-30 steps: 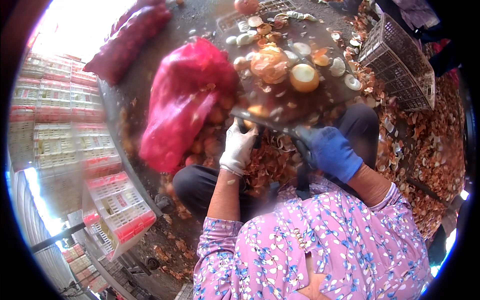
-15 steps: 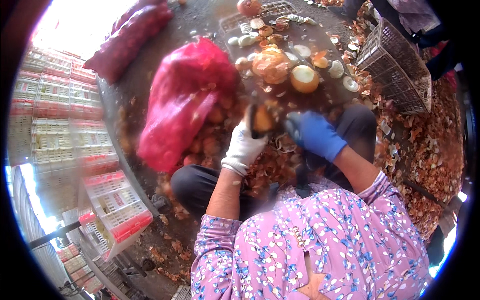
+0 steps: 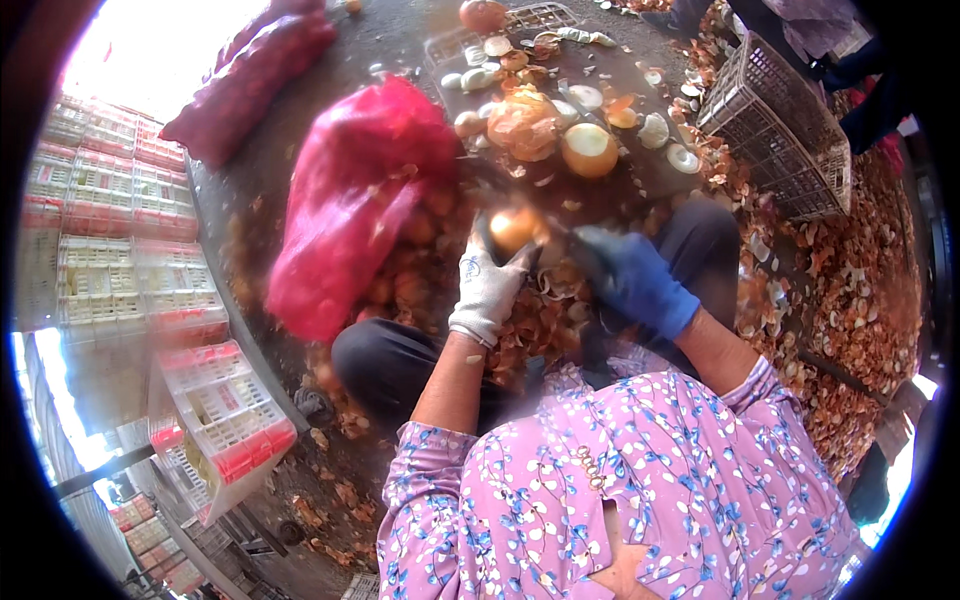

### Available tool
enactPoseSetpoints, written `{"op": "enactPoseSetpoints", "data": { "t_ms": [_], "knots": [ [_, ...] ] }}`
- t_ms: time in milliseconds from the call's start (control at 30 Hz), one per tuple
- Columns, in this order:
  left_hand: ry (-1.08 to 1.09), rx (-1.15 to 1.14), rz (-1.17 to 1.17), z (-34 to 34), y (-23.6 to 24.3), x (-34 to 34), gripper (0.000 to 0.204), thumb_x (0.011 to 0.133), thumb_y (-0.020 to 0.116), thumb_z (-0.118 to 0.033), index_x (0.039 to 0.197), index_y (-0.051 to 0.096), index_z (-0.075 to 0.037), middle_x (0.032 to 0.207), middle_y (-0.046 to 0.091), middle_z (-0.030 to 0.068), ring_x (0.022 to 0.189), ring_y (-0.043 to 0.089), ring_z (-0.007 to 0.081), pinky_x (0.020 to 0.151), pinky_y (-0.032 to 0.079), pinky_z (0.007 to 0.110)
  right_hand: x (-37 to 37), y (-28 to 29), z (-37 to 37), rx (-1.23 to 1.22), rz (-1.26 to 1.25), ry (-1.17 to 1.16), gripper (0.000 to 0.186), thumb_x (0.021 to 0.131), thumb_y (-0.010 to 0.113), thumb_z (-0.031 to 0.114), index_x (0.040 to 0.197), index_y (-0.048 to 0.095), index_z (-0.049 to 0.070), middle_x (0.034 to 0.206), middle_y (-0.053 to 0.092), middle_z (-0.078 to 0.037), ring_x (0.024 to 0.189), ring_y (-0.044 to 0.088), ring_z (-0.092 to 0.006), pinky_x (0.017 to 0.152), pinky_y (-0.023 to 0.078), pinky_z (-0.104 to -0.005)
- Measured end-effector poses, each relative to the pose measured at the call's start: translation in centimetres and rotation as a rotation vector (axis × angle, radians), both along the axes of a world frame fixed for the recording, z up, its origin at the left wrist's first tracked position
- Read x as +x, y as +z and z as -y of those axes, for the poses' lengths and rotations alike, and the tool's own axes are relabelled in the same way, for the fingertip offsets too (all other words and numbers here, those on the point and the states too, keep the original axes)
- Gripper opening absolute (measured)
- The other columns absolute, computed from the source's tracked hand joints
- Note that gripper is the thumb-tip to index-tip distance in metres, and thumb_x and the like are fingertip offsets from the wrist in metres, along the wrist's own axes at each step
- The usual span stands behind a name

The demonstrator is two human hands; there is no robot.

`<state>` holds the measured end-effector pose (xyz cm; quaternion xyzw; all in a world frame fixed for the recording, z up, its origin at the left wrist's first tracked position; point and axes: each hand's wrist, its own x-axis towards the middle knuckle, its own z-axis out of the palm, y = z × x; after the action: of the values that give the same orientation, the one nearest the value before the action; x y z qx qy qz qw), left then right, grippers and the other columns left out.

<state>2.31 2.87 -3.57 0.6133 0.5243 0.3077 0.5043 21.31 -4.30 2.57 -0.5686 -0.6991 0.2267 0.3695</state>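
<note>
My left hand [image 3: 487,280], in a white glove with dark fingertips, grips a golden-brown onion [image 3: 514,230] in front of my knees. Close on its right is my right hand [image 3: 640,278] in a blue glove. Its fingers are curled and smeared by motion, so anything in them is hidden. Beyond the hands a partly peeled onion [image 3: 589,150] with a pale cut top lies beside a larger onion in loose papery skin [image 3: 525,124]. Left of my hands slumps a pink mesh bag [image 3: 345,215], with onions around its lower right side.
Onion skins [image 3: 850,310] cover the ground at right, near a tipped plastic crate [image 3: 775,125]. White and red crates [image 3: 105,290] are stacked at left. A dark red mesh sack [image 3: 250,85] lies at the far left. Part of another person [image 3: 855,85] shows at the upper right.
The onion in my left hand now shows a brighter, shinier side and sits slightly lower left. My right hand has shifted slightly. The whole view has moved a little.
</note>
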Motion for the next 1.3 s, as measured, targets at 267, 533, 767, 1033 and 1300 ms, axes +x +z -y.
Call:
{"op": "enactPoseSetpoints", "data": {
  "t_ms": [267, 533, 767, 1033, 1300],
  "knots": [
    [-0.119, 0.175, -0.164, -0.5, -0.8, -0.6, 0.089, 0.068, 0.084, -0.021, 0.140, 0.039, 0.002, 0.128, 0.053, 0.0235, 0.116, 0.056, 0.0347, 0.098, 0.046, 0.039, -0.4, 0.4, -2.2, 0.045, 0.163, 0.076, 0.020, 0.094, 0.057, 0.027, 0.098, 0.059, 0.007, 0.072, 0.063, -0.019, 0.068, 0.062, -0.0402, 0.056, 0.048, -0.0474],
    [-0.053, 0.128, -0.115, -0.1, -0.4, 0.0, 0.049, 0.073, 0.076, -0.003, 0.117, 0.055, -0.001, 0.104, 0.067, 0.0128, 0.096, 0.064, 0.0225, 0.089, 0.050, 0.032, -1.4, -1.2, -2.6, -0.030, 0.313, 0.104, 0.021, 0.093, 0.057, 0.027, 0.100, 0.058, 0.007, 0.071, 0.063, -0.018, 0.067, 0.064, -0.0380, 0.057, 0.049, -0.0471],
    [-0.007, 0.037, -0.090, 0.6, 0.5, 1.1, 0.044, 0.075, 0.072, -0.002, 0.115, 0.055, 0.000, 0.097, 0.067, 0.0120, 0.090, 0.065, 0.0212, 0.080, 0.051, 0.033, -2.3, 1.8, -2.4, -0.252, 0.375, 0.067, 0.023, 0.093, 0.056, 0.029, 0.095, 0.060, 0.006, 0.072, 0.065, -0.017, 0.068, 0.066, -0.0365, 0.059, 0.051, -0.0465],
    [-0.041, 0.175, -0.263, 0.8, 0.1, 1.6, 0.061, 0.079, 0.069, -0.018, 0.129, 0.042, 0.005, 0.117, 0.053, 0.0279, 0.101, 0.060, 0.0406, 0.085, 0.051, 0.042, -3.8, 0.2, -3.9, -0.262, 0.392, -0.014, 0.024, 0.093, 0.056, 0.028, 0.090, 0.063, 0.005, 0.075, 0.065, -0.020, 0.072, 0.066, -0.0374, 0.063, 0.052, -0.0472],
    [-0.064, 0.226, -0.237, -0.2, 0.5, 1.3, 0.063, 0.076, 0.078, -0.019, 0.126, 0.049, 0.006, 0.121, 0.059, 0.0248, 0.111, 0.061, 0.0324, 0.093, 0.049, 0.038, 1.0, -3.1, -5.2, -0.472, -0.552, -0.182, 0.035, 0.098, 0.055, 0.029, 0.081, 0.063, 0.000, 0.059, 0.057, -0.005, 0.057, 0.049, -0.0094, 0.056, 0.045, -0.0300]
  ]
}}
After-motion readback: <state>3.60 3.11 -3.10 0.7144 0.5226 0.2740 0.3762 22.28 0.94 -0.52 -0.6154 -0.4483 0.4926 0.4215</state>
